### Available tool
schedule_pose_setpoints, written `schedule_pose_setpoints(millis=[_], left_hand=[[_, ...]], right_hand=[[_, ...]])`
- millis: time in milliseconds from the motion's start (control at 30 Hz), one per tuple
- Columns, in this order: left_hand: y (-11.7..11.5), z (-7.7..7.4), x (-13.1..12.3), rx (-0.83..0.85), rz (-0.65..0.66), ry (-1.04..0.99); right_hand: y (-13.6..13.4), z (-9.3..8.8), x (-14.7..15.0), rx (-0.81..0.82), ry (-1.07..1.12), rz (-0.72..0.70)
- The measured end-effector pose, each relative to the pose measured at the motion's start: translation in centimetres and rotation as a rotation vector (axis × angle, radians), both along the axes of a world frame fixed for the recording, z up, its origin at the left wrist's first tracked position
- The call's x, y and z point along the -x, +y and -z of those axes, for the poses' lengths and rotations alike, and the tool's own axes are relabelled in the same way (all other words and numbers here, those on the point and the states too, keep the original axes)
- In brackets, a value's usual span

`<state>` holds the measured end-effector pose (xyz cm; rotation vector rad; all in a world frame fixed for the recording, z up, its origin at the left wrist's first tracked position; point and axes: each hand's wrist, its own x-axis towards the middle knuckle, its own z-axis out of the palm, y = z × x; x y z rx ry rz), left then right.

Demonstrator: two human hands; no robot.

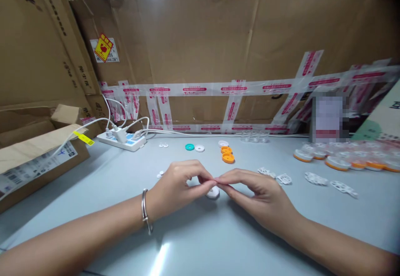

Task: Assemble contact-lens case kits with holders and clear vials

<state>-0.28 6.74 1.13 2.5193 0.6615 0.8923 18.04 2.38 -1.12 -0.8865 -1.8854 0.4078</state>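
Observation:
My left hand (184, 184) and my right hand (254, 190) meet at their fingertips over the middle of the table. Thumb and forefinger are pinched together on each hand; whatever they grip, if anything, is hidden. Just beneath the left fingertips a white round disc (213, 192) shows in part, lying on the table. Whether the fingers touch it I cannot tell. Two small white round pieces (160, 175) lie left of my left hand. Beyond the right hand lie white openwork plastic pieces (284, 179).
Farther back are a teal ring (189, 147), a white ring (199, 148) and orange round parts (228, 157). Several clear-topped orange and white discs (337, 162) crowd the right. A power strip (125, 140) with cables and an open cardboard box (40, 155) stand left. A large carton (187, 34) walls the back.

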Motion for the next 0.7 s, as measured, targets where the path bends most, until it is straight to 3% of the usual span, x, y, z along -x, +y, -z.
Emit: schedule_pose_setpoints(millis=[100,200,433,700], left_hand=[[0.6,0.3,0.2,0.090,-0.080,0.136],[1.2,0.9,0.1,0.181,-0.070,0.242],[2.2,2.2,-0.4,0.346,0.015,0.174],[3.0,2.9,-0.2,0.349,0.046,0.146]], right_hand=[[0.3,0.0,-0.4,0.041,-0.080,0.050],[0.7,0.2,-0.8,0.073,-0.166,0.036],[1.7,1.1,-1.5,-0.027,-0.258,0.004],[1.9,1.0,-2.1,-0.017,-0.439,-0.041]])
